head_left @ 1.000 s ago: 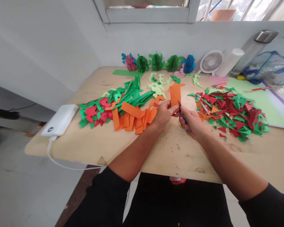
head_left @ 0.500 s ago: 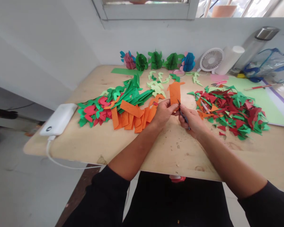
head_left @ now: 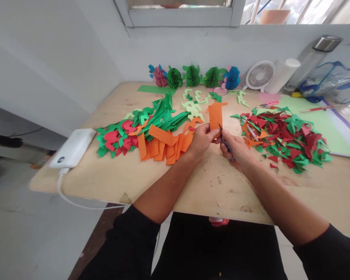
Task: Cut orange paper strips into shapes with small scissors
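My left hand point(head_left: 203, 139) pinches the lower edge of an upright piece of orange paper point(head_left: 215, 113). Close beside it, my right hand point(head_left: 235, 146) is closed around a small pair of scissors point(head_left: 227, 145) with dark handles. The scissor tips point up and lie against the lower right part of the orange paper. Left of my hands is a spread of folded orange paper strips point(head_left: 163, 147). Green folded strips and cut shapes point(head_left: 160, 116) lie behind them, with red cut shapes point(head_left: 112, 137) farther left.
A heap of red, green and orange scraps point(head_left: 288, 136) covers the table's right side. Paper honeycomb figures point(head_left: 191, 76) line the wall, with a white fan point(head_left: 261, 75) and a bottle point(head_left: 312, 58) right of them. A white power bank point(head_left: 72, 148) with a cable sits at the left edge.
The camera view has shifted very slightly. Both hands, the orange paper and the scissors keep nearly the same position.
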The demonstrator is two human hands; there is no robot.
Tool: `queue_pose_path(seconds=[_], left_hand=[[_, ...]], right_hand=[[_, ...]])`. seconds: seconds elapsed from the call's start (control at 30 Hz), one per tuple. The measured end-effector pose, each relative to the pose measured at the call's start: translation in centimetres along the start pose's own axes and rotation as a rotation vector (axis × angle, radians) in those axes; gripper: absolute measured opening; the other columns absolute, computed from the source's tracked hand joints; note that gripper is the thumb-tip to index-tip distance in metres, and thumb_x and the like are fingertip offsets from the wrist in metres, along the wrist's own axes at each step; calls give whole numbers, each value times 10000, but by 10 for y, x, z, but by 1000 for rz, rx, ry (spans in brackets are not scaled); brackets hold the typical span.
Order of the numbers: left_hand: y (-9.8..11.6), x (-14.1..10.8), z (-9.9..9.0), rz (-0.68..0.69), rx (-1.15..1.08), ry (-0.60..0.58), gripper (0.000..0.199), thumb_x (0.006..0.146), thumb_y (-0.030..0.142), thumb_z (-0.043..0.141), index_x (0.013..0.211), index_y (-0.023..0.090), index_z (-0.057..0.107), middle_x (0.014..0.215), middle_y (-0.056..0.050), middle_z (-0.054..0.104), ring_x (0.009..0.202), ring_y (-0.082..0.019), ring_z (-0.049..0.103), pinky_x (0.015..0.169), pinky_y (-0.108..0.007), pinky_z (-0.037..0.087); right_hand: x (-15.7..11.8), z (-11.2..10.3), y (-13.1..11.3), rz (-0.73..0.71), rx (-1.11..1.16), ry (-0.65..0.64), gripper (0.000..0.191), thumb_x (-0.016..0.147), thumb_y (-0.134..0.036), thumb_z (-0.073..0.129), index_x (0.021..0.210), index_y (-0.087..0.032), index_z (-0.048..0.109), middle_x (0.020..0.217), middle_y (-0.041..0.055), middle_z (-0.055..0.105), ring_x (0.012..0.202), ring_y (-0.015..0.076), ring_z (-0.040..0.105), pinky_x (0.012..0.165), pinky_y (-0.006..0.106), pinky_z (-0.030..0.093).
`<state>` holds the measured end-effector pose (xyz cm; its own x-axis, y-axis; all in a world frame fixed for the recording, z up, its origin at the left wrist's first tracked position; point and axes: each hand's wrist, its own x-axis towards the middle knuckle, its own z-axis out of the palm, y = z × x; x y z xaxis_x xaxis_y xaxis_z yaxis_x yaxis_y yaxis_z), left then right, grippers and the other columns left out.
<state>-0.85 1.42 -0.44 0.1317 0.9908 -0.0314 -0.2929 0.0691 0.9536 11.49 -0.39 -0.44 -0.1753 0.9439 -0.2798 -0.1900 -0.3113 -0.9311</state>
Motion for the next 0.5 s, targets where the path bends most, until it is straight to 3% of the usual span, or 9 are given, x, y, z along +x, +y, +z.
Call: queue_pose_path(seconds=[0.5], left_hand=[[1, -1, 0, 9, 2, -15, 133, 688, 270, 638, 684, 149, 583, 617, 18, 541, 522, -67, 461, 568, -236, 425]], right_hand=[[1, -1, 1, 8, 25, 9, 483, 648, -620, 731, 670, -157, 597, 430, -76, 403, 358, 29, 253, 325, 171, 120]])
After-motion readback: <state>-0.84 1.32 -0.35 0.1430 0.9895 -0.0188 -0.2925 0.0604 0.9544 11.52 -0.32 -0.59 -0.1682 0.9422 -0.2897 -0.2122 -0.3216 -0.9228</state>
